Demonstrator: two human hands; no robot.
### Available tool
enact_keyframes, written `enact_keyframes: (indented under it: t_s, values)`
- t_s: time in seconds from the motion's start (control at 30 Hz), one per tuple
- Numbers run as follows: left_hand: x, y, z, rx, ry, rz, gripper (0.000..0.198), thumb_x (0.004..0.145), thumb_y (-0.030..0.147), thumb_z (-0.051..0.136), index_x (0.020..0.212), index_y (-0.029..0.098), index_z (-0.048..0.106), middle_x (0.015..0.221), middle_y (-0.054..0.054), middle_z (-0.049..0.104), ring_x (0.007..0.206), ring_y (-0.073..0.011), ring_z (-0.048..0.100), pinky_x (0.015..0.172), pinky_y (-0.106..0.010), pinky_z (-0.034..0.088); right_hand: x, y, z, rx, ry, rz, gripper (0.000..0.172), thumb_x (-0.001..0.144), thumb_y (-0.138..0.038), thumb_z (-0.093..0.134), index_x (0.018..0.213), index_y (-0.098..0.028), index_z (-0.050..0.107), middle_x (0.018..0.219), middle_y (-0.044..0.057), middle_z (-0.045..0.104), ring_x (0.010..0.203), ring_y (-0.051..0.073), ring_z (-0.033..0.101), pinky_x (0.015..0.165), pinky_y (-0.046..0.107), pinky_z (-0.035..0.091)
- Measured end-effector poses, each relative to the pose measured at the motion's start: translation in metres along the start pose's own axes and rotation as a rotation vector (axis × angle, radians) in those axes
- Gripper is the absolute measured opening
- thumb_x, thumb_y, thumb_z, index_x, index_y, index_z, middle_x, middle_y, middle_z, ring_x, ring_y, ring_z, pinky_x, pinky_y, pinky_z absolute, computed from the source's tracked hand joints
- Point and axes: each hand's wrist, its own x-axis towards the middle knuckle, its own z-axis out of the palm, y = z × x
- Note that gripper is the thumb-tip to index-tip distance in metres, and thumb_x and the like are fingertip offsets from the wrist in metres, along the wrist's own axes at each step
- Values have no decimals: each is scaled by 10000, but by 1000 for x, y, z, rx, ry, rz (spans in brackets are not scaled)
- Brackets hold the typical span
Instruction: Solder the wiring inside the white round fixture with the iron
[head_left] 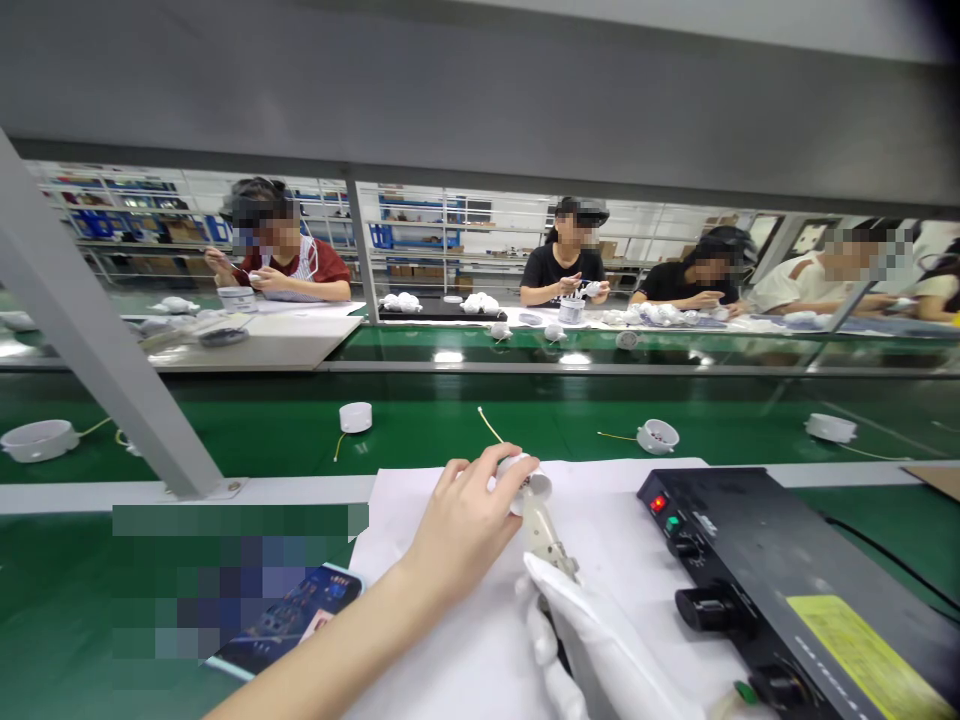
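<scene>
White plastic housing (534,490) sits clamped in our bare left hand (469,520), above the paper sheet (607,520). We judge it light, stiff and possibly brittle; grip by the rim. Our gloved right hand (585,630) holds a pale tool (546,530) against it.

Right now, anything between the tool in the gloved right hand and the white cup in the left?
Nothing visible. The metal tool in the white-gloved right hand reaches straight up to the white round cup held in the bare left hand. Where they meet is partly hidden.
</scene>
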Motion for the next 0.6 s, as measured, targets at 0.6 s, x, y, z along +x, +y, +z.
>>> enact_keyframes:
  t_s: [0.6]
  values:
    - [1, -2, -5, -27, -102, -73, 513, 763, 63, 549, 1228, 263, 471, 1295, -44, 552, 976, -210, 607, 848, -369, 381, 1, 2, -4, 18, -4, 9, 268, 968, -380, 524, 980, -121, 593, 699, -22, 554, 451, 53, 461, 370, 157, 393]
